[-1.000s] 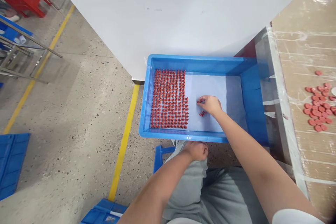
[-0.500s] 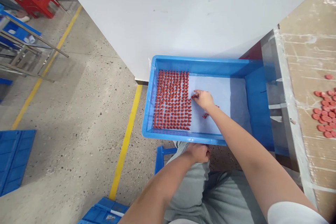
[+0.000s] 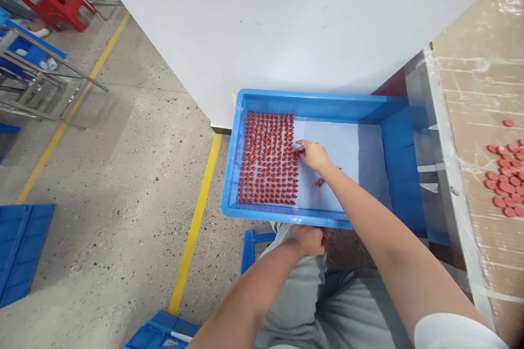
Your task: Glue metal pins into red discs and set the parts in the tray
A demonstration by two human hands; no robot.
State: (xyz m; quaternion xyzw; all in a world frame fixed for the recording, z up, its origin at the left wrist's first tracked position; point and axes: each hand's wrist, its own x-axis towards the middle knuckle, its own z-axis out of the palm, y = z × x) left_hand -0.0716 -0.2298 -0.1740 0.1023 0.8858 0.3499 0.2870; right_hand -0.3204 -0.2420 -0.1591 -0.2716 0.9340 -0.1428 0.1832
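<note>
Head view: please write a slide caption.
Right hand at the edge of neat rows of small red pieces in a blue tray.

Factory-like workshop, speckled floor (image 3: 135,191), yellow line (image 3: 200,207), blue crates (image 3: 24,251), rows of identical red parts (image 3: 270,158) in a tray (image 3: 347,101)

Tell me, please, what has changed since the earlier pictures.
The right hand carried a small red piece leftward to the edge of the red rows; whether it was released is unclear. The left hand stayed on the leg, the blue tray in place.

right hand (image 3: 313,155) is outstretched, left hand (image 3: 311,240) curled.
</note>
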